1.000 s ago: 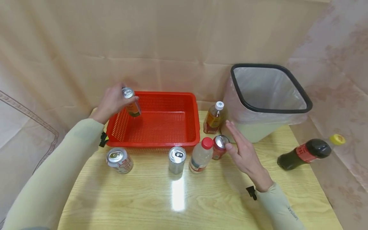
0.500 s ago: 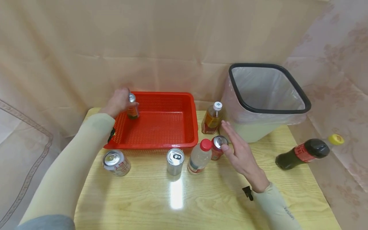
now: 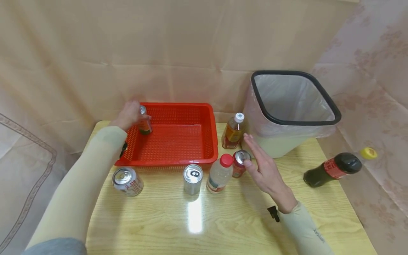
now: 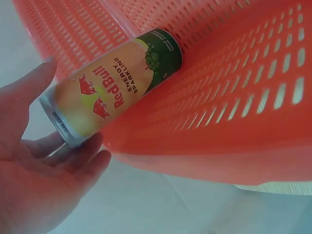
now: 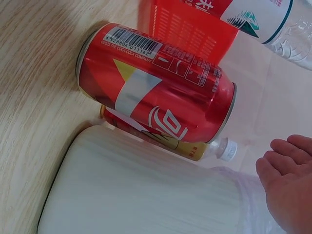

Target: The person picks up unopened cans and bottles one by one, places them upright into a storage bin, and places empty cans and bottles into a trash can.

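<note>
In the red plastic basket [image 3: 178, 163], at its left end, a Red Bull can [image 4: 109, 87] stands with its green base on the basket floor. My left hand [image 3: 127, 115] is around the can's top; in the left wrist view its thumb is spread off the can and its fingers lie loosely beside it. My right hand [image 3: 266, 173] is held with straight fingers beside a red Coca-Cola can [image 5: 156, 83], holding nothing. Left of that can stands a clear bottle with a red cap [image 3: 220, 175]. Behind it is a bottle of amber drink [image 3: 233, 131].
A lined bin with a black rim [image 3: 294, 122] stands at the back right. A dark cola bottle [image 3: 333, 170] leans at the table's right side. In front of the basket are a silver can [image 3: 192, 180] and a white-and-red can [image 3: 128, 182].
My left hand has lowered the Red Bull can from above the basket's left end onto its floor, and its grip has loosened. The right hand stays beside the Coca-Cola can.
</note>
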`<action>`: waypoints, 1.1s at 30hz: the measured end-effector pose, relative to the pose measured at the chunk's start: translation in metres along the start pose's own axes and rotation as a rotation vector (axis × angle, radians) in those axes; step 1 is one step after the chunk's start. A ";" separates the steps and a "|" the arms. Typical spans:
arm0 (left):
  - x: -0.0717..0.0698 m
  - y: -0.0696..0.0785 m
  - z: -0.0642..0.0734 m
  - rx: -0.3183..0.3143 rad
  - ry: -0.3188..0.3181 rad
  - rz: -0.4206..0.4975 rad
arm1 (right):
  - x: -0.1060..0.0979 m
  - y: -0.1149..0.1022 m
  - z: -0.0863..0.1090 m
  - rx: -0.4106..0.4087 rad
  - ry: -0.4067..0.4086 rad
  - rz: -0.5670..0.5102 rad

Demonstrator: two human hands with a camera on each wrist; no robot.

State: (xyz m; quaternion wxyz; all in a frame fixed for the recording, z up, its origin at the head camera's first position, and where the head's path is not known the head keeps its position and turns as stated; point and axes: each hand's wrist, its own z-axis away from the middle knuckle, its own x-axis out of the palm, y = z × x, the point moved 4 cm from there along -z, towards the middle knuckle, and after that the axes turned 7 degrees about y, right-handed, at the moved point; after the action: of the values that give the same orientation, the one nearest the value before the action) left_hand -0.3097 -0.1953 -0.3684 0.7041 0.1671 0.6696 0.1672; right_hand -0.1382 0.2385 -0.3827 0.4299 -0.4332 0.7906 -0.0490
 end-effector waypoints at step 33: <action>-0.024 -0.015 0.147 0.153 0.529 0.365 | 0.016 0.006 -0.028 0.069 -0.114 -0.006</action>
State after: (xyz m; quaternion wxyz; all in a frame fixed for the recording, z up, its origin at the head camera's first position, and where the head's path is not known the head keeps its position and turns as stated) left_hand -0.1636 -0.2214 -0.3476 0.4495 0.2877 0.7989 0.2774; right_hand -0.1666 0.2223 -0.3780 0.4889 -0.4225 0.7614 -0.0527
